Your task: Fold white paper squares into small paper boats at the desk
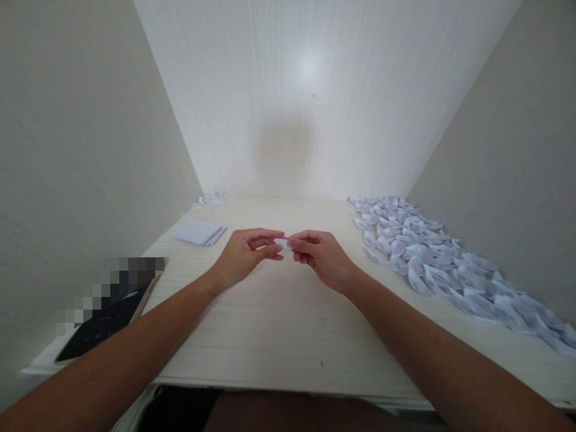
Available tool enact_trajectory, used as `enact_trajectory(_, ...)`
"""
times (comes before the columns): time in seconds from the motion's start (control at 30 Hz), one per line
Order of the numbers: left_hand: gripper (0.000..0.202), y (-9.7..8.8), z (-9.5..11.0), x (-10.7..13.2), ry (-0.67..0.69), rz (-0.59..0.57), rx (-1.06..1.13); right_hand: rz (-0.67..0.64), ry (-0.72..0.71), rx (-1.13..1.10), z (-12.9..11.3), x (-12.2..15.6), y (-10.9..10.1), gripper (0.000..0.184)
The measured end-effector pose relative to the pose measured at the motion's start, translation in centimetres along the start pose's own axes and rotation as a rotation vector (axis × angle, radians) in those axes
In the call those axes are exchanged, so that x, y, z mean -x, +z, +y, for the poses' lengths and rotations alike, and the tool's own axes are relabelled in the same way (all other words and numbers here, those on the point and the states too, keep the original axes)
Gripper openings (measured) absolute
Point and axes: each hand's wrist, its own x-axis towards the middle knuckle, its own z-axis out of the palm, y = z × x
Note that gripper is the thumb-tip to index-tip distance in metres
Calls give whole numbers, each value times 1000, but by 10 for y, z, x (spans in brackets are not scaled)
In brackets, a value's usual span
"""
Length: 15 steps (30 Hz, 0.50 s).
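Note:
A small folded piece of white paper (282, 244) is held up between my two hands, above the middle of the pale table. My left hand (246, 252) pinches its left end between thumb and fingers. On the other side, my right hand (318, 253) grips the right end, thumb on the near face and fingers curled behind. Most of the paper is covered by the fingertips, so its full shape is hidden.
Many folded white paper pieces (418, 252) spread along the right side of the table (279, 336). At left lies a stack of white paper sheets (198, 231), with thin paper strips (211, 198) behind it. A dark-screened device (108, 321), partly pixelated, rests near-left. Walls enclose three sides.

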Motion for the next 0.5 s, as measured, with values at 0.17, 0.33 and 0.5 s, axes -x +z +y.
enact_trajectory(0.17,27,-1,-6,-1,-31,28,157,-37,13,-93,0,-1,-5,28)
enact_trajectory(0.33,33,1,-4,-1,-112,53,313,-103,16,-107,0,0,-7,31)
enact_trajectory(0.5,26,3,-2,0,-184,82,377,-72,47,-143,2,2,-2,28)
